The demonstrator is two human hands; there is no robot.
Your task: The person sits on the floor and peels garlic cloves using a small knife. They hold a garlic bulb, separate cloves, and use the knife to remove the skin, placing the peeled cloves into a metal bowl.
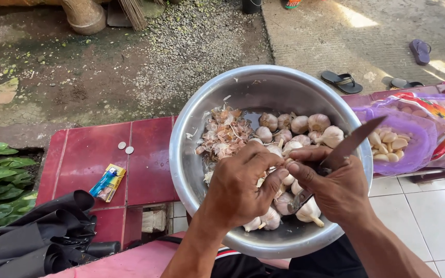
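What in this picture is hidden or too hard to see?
Head view:
- The garlic clove between the left hand and right hand: fingers cover it.
- The knife handle: hidden in the right hand.
- The purple bag of peeled cloves: cut off by the right edge.
- Two small round things on the red tiles: too small.

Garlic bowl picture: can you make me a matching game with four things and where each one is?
Things:
1. knife
2. two coins
3. garlic bulbs
4. peeled cloves

Places:
A. in the purple plastic bag
B. in the right hand
C. on the red tiles
D. in the metal bowl

Pairs: 1-B, 2-C, 3-D, 4-A
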